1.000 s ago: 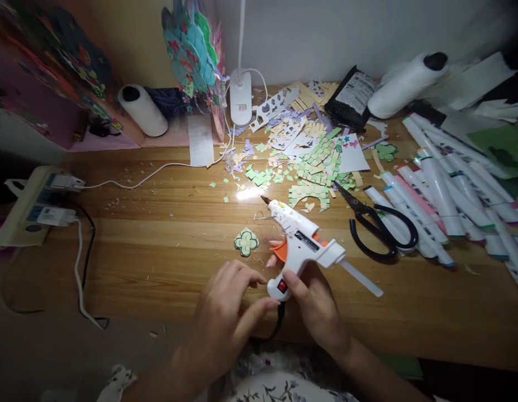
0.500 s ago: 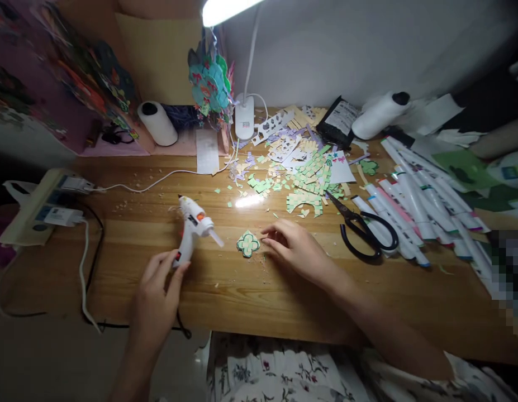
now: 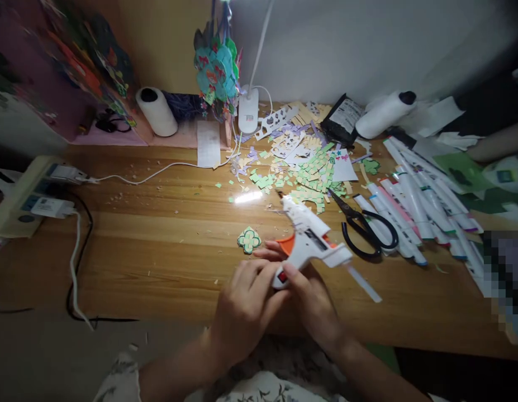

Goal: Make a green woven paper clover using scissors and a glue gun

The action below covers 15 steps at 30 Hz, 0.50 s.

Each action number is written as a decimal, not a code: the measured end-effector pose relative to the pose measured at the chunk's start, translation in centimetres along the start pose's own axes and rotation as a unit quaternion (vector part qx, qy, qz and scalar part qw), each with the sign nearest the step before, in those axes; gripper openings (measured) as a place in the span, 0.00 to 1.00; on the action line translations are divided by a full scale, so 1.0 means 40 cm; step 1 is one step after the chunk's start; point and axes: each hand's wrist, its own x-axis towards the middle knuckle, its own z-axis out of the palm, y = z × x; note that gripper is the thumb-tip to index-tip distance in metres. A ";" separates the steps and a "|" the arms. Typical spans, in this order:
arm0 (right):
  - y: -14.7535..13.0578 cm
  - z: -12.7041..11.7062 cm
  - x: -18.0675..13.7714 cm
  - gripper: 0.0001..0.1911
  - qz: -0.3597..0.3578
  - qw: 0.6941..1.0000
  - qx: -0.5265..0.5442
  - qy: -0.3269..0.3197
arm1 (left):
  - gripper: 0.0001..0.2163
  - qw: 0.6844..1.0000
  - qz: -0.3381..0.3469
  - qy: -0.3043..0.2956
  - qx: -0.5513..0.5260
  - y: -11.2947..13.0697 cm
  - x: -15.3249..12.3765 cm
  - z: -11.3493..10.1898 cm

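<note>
While the right hand [image 3: 317, 307] is clamped around the handle of the white glue gun [image 3: 307, 231], thumb by the red switch [image 3: 283, 276], the left hand [image 3: 244, 307] is closed on the lower end of that handle, so the two hands meet there. The glue gun is tilted above the desk [image 3: 170, 268], with a pale glue stick [image 3: 366, 285] jutting from its rear. Just left of its orange trigger [image 3: 286, 244] lies a green-edged clover-shaped piece [image 3: 249, 240]. Beyond its nozzle [image 3: 280, 194] are paper scraps [image 3: 315, 170]; to its right, black-handled scissors [image 3: 352, 213], then a heap of markers [image 3: 413, 195].
</note>
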 end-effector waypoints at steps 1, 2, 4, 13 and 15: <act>0.002 -0.015 -0.009 0.15 -0.003 0.999 -0.020 0.040 | 0.12 0.999 0.028 -0.023 -0.009 -0.005 0.010 0.003; 0.004 -0.032 -0.017 0.14 -0.010 0.996 -0.053 0.076 | 0.11 0.998 0.050 -0.045 -0.021 -0.017 0.021 0.001; 0.005 -0.071 -0.035 0.14 -0.036 0.981 -0.142 0.125 | 0.09 0.995 0.061 -0.076 -0.037 -0.055 0.047 -0.009; 0.044 -0.178 -0.108 0.16 -0.015 0.932 -0.358 0.058 | 0.05 0.982 0.015 -0.186 0.013 -0.196 0.140 -0.009; 0.054 -0.176 -0.115 0.15 -0.016 0.932 -0.360 0.050 | 0.05 0.983 0.021 -0.180 0.018 -0.195 0.139 -0.004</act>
